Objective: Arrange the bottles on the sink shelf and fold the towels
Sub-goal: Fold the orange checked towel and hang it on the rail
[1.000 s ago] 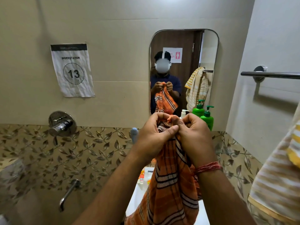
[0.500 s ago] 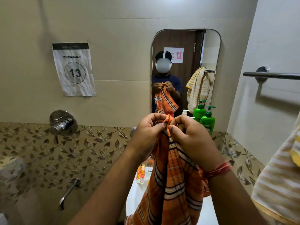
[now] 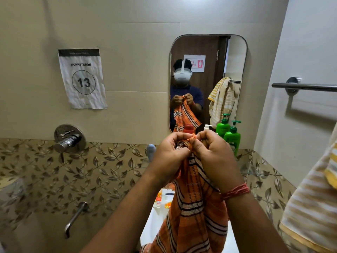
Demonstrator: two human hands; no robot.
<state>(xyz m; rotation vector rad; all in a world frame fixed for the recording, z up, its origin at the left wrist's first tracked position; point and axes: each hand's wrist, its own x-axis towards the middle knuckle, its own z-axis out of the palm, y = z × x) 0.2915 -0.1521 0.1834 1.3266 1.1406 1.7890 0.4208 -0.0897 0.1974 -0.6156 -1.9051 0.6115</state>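
Two hands, left hand and right hand, pinch the top edge of the orange towel, which hangs above the sink. I judge the narrow grip on bunched corners risky: one slipping would drop the towel into the sink or against the green bottle.
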